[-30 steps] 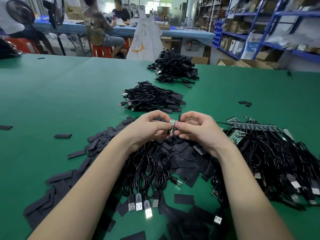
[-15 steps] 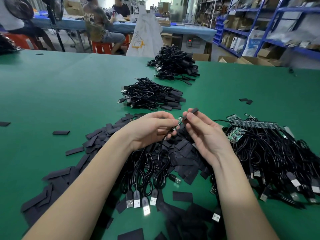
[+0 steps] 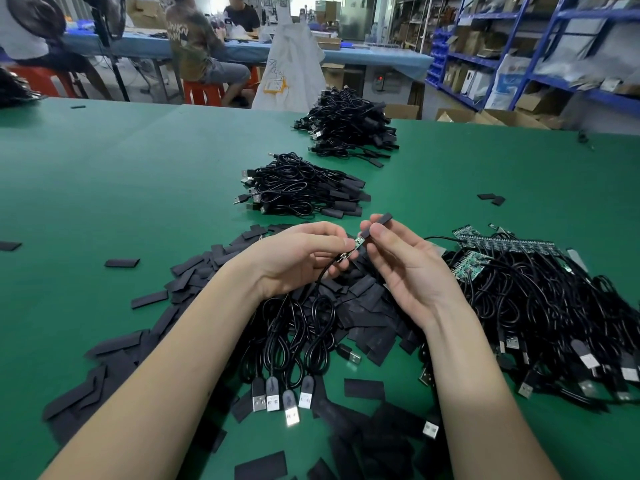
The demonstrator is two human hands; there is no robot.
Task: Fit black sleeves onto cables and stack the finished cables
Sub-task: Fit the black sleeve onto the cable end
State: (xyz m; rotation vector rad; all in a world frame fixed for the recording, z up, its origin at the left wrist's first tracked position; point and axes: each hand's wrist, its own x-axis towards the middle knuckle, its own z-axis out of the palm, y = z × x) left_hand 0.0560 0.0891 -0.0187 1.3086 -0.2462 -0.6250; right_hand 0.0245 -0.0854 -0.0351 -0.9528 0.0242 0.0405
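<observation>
— What changes at the bench this second?

— From my remote seat I watch the right hand [image 3: 412, 268] pull out of the tight huddle it shared with the left hand [image 3: 301, 258] a second ago. It now pinches a black sleeve [image 3: 375, 224] between thumb and forefinger, the other fingers loose. The sleeve's lower mouth sits right at the tip of the small green circuit board [image 3: 359, 241].

— And the left?

— Its fingers curl round the cable [image 3: 325, 271] just below that board, holding it tilted up toward the sleeve.

— So where does the job stand?

— I judge the sleeve lined up but not slid on; whether it overlaps the tip, I cannot tell. Two stacks of finished cables [image 3: 304, 190] wait beyond, loose sleeves [image 3: 194, 271] and bare cables [image 3: 540, 299] lie around on the green table [image 3: 121, 174].
</observation>
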